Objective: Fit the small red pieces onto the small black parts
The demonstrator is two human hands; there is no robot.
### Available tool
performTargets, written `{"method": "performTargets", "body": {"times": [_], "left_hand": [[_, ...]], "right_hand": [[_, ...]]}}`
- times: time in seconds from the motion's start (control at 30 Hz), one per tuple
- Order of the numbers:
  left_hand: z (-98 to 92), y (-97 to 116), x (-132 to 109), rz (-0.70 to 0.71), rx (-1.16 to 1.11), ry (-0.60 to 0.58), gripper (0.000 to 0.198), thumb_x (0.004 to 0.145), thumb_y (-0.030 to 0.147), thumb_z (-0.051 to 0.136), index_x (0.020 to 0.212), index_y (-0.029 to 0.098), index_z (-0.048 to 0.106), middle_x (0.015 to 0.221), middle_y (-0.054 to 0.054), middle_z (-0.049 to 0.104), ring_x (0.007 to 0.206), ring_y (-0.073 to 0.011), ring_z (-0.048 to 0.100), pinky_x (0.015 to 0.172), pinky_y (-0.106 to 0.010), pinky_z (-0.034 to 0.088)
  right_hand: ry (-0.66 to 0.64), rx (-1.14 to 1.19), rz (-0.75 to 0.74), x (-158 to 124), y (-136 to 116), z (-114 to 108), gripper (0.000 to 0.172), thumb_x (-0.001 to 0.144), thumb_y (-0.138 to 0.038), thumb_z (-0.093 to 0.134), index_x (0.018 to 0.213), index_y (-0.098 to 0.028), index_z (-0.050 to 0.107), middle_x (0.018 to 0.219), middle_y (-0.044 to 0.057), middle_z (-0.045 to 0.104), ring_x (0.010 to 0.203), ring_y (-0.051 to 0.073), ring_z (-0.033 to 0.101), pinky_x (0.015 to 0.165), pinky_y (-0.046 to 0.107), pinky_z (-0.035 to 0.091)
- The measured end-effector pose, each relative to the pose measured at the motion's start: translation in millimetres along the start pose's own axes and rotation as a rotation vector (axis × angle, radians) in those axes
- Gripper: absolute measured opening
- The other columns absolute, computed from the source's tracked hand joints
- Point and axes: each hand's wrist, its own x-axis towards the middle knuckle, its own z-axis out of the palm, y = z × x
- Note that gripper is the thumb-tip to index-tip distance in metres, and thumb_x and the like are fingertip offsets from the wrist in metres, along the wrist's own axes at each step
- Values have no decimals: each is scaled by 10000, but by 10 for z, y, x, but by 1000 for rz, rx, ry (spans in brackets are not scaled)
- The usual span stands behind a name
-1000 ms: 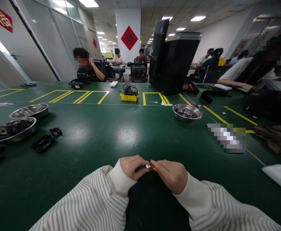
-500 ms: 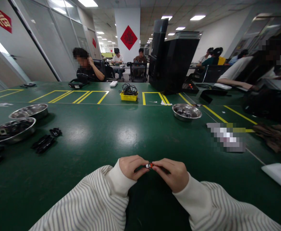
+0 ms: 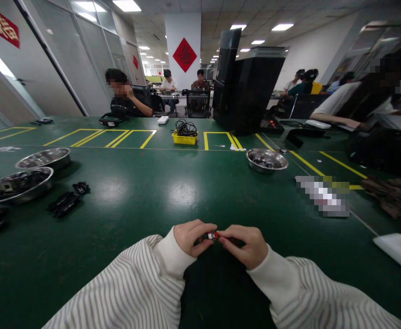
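Close to the table's near edge, my left hand (image 3: 191,237) and my right hand (image 3: 248,244) meet at their fingertips. Between them is a small part (image 3: 211,236) with white, dark and red-orange areas; its exact kind is too small to make out. My left thumb and fingers pinch its white and dark side. My right thumb and forefinger close on the red-orange end. Fingers cover part of it. Both hands are held just over the green table (image 3: 183,192).
Two metal bowls (image 3: 42,157) stand at the left, one filled with dark parts, beside black pieces (image 3: 65,203). Another metal bowl (image 3: 267,161) is at the right. A yellow box (image 3: 184,138) of cables and a black cabinet (image 3: 258,91) stand farther back. People sit around.
My left fingers have shifted slightly to the right over the small part, with the forefinger reaching farther across it. Both hands keep their pinch. The view has tilted a little.
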Motion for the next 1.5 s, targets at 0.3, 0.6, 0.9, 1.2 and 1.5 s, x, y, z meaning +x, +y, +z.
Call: {"method": "performTargets", "body": {"times": [0.3, 0.6, 0.9, 1.2, 1.5], "left_hand": [[76, -21, -35, 16, -47, -29, 189, 753, 223, 490, 904, 172, 593, 666, 6, 592, 432, -35, 514, 415, -122, 395], [34, 14, -6, -27, -17, -75, 176, 735, 200, 502, 886, 177, 590, 642, 11, 580, 489, -60, 519, 455, -143, 402], [44, -13, -25, -58, -71, -114, 198, 795, 234, 460, 942, 183, 582, 750, -16, 606, 527, -56, 536, 494, -145, 429], [59, -19, -43, -8, -29, -133, 208, 792, 230, 459, 942, 209, 600, 758, 0, 611, 502, -41, 518, 455, -131, 399], [-226, -548, -44, -226, 267, -23, 204, 777, 271, 476, 907, 207, 619, 728, -1, 619, 510, -57, 521, 471, -147, 383]], "right_hand": [[-43, -54, 158, 2, 25, 4, 121, 734, -221, 579, 711, -152, 675, 609, 32, 657, 495, 116, 575, 471, 200, 424], [-83, -50, 155, 11, 24, 2, 172, 756, -260, 539, 737, -160, 677, 607, 32, 651, 482, 106, 555, 455, 190, 421], [-127, -17, 206, 27, 31, -15, 101, 699, -188, 586, 705, -143, 676, 599, 31, 649, 479, 103, 554, 447, 179, 415], [-141, -64, 190, 3, 57, -2, 126, 726, -234, 575, 708, -154, 671, 584, 26, 634, 480, 108, 555, 456, 189, 423], [-132, -74, 206, 7, 41, -26, 186, 786, -249, 513, 718, -154, 659, 632, 32, 653, 505, 113, 566, 465, 205, 447]]}}
